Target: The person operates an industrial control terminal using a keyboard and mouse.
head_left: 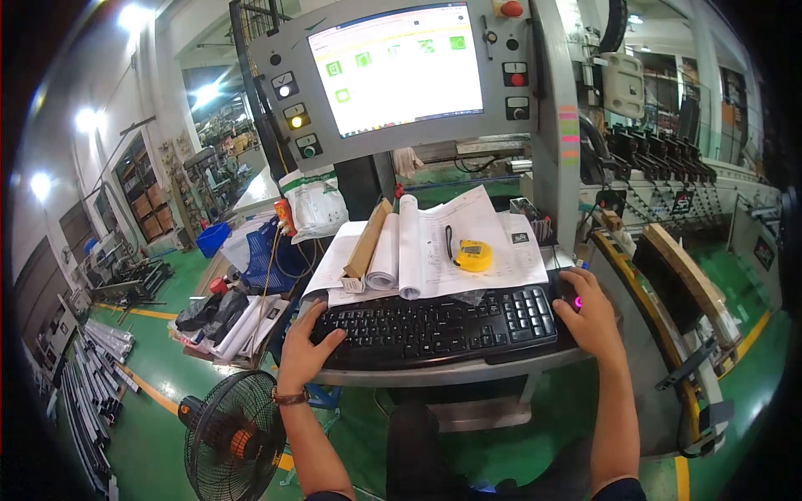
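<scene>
A black keyboard lies on the narrow shelf below the screen. My left hand rests at its left end, thumb spread over the keys and fingers along the corner, holding nothing. At the keyboard's right side, my right hand lies over a dark computer mouse with a pink light, its fingers curved around it. Behind the keys are printed sheets, rolled papers and a long cardboard box. A yellow tape measure with a black strap sits on the sheets.
A control panel with a lit screen and buttons stands ahead. A black fan is at lower left, near papers and bags. Machine rails run along the right. Metal profiles lie at far left.
</scene>
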Tool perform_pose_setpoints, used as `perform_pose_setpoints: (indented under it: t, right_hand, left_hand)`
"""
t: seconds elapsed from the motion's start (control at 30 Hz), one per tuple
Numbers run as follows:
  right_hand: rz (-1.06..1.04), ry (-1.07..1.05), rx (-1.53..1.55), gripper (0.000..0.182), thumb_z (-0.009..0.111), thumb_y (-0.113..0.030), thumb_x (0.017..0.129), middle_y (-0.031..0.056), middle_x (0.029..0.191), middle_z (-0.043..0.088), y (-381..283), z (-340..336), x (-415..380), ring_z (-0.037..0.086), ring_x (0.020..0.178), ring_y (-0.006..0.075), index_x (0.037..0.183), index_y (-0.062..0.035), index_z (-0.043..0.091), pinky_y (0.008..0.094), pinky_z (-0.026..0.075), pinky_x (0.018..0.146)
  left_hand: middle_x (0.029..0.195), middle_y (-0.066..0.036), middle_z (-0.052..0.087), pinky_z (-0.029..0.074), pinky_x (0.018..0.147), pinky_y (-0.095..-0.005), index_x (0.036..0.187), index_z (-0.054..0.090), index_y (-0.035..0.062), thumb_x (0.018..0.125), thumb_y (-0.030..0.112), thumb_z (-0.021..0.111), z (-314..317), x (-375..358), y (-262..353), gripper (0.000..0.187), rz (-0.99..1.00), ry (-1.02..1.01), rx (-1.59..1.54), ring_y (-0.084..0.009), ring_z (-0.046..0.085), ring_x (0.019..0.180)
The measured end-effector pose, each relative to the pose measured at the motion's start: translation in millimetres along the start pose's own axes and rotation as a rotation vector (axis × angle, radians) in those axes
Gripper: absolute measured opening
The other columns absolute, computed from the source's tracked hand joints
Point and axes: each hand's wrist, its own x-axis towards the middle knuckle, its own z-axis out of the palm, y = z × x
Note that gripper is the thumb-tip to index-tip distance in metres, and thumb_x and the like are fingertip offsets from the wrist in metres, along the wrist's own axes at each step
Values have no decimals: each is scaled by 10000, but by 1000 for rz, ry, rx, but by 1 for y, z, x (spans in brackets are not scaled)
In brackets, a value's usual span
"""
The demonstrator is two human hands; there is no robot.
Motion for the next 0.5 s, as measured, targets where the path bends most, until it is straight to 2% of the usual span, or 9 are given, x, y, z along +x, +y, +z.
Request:
perform_pose_setpoints:
  t: [0.5]
  right_hand:
    - [11,1,6,534,748,-238,977,171,1554,621,-3,-1,-1,669,1331,419,1464,-37,660,477,546,1096]
  left_hand:
    - [1644,-208,613,424,1270,-480,1548,650,23,934,442,882,-1,-1,3,778,-11,4,19,-394,588,1505]
